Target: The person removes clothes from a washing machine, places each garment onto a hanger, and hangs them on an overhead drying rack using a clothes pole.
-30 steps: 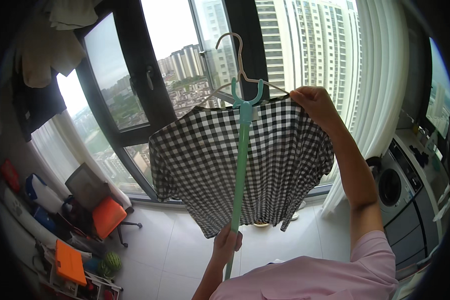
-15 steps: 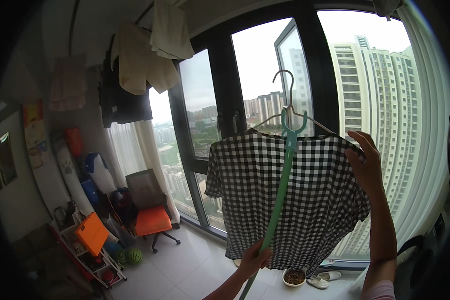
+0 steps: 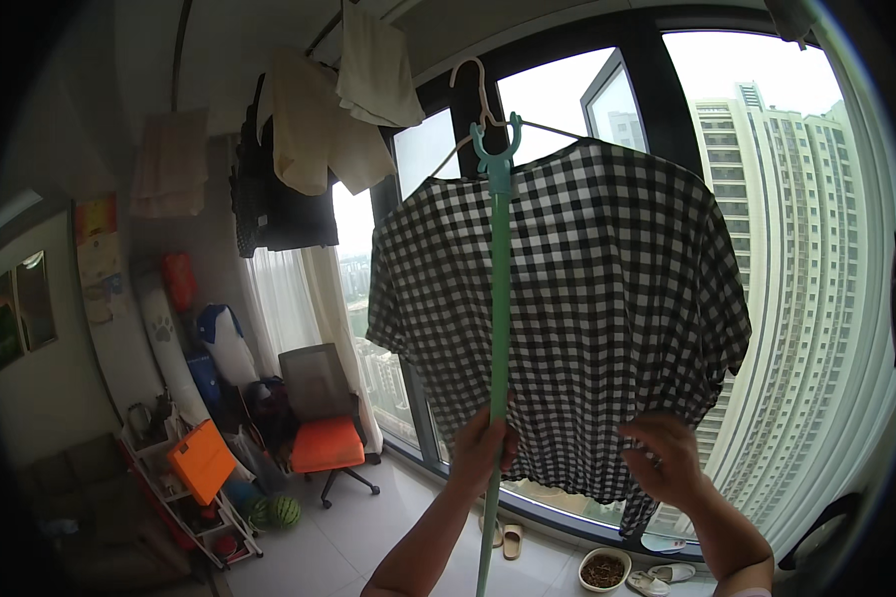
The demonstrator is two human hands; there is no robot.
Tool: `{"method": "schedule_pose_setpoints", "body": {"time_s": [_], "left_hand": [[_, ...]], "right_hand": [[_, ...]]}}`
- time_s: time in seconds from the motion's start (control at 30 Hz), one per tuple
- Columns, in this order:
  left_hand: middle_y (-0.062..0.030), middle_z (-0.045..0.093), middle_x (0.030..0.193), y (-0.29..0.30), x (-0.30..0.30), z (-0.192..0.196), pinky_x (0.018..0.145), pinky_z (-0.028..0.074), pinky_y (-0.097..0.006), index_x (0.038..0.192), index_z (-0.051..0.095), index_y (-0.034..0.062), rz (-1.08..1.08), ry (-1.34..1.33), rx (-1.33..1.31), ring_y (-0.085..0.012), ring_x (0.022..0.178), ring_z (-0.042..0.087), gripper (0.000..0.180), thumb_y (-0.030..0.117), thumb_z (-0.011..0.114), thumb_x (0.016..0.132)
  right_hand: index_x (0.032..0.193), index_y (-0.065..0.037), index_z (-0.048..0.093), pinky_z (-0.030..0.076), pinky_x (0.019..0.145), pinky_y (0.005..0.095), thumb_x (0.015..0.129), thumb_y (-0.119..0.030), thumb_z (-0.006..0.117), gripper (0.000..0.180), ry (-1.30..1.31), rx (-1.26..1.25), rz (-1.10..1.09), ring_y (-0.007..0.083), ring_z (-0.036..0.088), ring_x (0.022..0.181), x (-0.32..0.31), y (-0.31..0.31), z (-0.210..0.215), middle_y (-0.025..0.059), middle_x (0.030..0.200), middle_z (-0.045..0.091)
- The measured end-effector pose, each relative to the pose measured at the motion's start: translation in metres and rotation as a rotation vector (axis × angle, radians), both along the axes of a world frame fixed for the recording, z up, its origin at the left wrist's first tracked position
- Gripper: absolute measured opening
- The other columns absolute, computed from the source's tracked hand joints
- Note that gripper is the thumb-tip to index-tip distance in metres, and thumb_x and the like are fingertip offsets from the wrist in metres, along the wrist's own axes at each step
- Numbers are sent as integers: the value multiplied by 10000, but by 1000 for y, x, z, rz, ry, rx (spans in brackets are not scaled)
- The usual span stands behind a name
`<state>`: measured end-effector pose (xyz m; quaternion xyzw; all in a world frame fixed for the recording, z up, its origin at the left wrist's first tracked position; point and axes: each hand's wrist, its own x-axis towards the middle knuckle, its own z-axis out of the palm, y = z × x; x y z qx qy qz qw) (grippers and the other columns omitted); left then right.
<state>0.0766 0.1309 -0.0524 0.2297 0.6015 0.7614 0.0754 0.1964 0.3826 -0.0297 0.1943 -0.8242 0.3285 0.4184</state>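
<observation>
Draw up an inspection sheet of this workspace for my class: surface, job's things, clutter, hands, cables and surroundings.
Surface: pale tiled floor.
Job's things: black-and-white gingham top on a pale hanger, with the forked end of a green clothes pole at the hanger's neck.
Clutter: orange-seated office chair, watermelons, white bowl of brown pieces, tan slippers and white shoes.
Left hand: closed around the pole.
Right hand: fingers loosely curled before the top's lower right part; contact unclear.
Cables: nothing seen.
Surroundings: dark-framed windows, high-rise building outside, laundry hanging at upper left.
</observation>
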Motion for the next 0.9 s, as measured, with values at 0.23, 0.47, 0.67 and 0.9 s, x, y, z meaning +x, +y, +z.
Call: {"method": "schedule_pose_setpoints", "body": {"time_s": [0.23,0.47,0.67,0.9], "left_hand": [[-8,541,669,15,-32,-29,421,391,-188,1290,469,49,-2,118,116,-52,498,477,359,197,487,964],[-8,533,659,8,-72,-39,403,393,-193,1089,545,61,-162,114,191,-63,475,478,185,171,508,946],[7,524,671,-9,-91,-42,410,368,-163,1081,544,47,-368,171,318,-22,477,444,211,208,529,946],[-15,551,795,-52,-122,-75,459,407,-176,1266,433,36,-581,253,349,-37,553,477,386,257,506,957]], "right_hand": [[996,-42,652,506,650,318,778,-76,679,223,-326,-155,93,221,631,762,-4,-44,-98,113,855,637],[1215,-30,509,500,808,330,811,-171,702,469,-491,-462,-73,219,612,933,-40,-164,-210,132,1042,605],[1378,-4,303,438,959,395,849,-229,674,684,-623,-679,-93,239,536,1129,-61,-259,-267,142,1232,503],[995,-30,539,374,496,223,907,-121,518,128,-221,-810,-542,52,438,560,-118,-334,-350,-36,638,467]]}}
